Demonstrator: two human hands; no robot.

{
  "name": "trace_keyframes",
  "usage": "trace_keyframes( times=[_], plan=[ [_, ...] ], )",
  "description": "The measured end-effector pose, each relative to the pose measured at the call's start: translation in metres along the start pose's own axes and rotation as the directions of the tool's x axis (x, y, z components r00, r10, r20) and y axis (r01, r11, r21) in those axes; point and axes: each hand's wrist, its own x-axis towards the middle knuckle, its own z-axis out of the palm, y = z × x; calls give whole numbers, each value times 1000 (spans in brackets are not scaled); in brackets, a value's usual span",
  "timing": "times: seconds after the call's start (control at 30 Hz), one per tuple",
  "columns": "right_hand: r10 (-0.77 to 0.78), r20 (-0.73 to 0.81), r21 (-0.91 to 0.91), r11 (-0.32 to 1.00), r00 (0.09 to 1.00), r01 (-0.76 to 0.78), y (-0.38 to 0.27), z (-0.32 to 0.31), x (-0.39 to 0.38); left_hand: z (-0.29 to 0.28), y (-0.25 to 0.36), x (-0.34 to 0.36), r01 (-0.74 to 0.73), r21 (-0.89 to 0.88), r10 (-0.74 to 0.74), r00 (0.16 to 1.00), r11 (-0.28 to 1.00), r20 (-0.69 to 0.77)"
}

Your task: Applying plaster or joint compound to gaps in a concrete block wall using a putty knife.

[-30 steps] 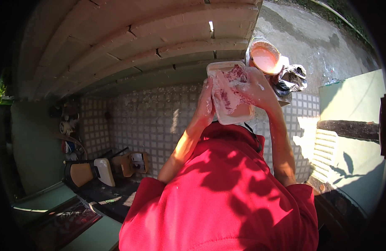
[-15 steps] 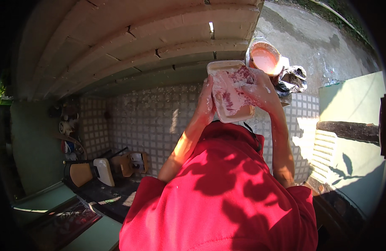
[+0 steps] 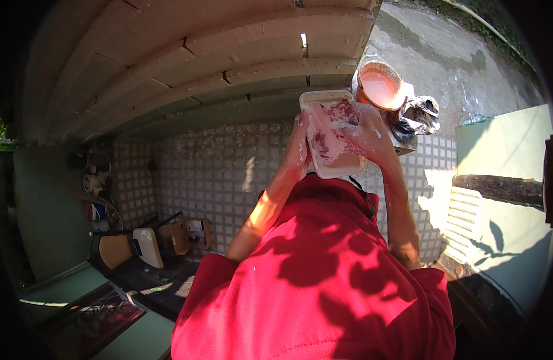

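A shallow off-white tray (image 3: pixel 342 170) is held up in front of my chest, tilted a little. Pale pink paste with dark red streaks (image 3: pixel 327 141) covers much of its inside. My left hand (image 3: pixel 300 144) grips the tray's left rim, its fingers partly hidden beneath. Reaching in over the right rim, my right hand (image 3: pixel 373 137) has its thumb and fingers closed on the streaked pink mass. Both hands are smeared with whitish paste.
Beyond my right hand stands a bucket (image 3: pixel 402 99) of pink-orange liquid, with a dark stained rag (image 3: pixel 421 114) beside it. A block wall (image 3: pixel 228 48) rises ahead. Chairs (image 3: pixel 149 247) stand at the lower left on the tiled floor (image 3: pixel 210 162). A dark beam (image 3: pixel 498 187) juts in at right.
The tray and both hands have dropped slightly toward my body. My right hand has shifted a little over the pink mass. The bucket and rag stay where they were.
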Motion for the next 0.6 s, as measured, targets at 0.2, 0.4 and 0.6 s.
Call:
trace_keyframes(
  times=[0.2,0.4,0.6],
  plan=[
    [145,243,546,797,959,-258,7,-2,4,-1,10,-2,-13,39,15,999,999,-30],
    [305,195,654,668,932,-355,9,-16,-2,-11,4,5,8,0,-8,998,1000,-61],
    [274,129,478,825,953,-301,5,-16,-3,-7,11,7,-7,-30,8,1000,1000,22]
  ],
)
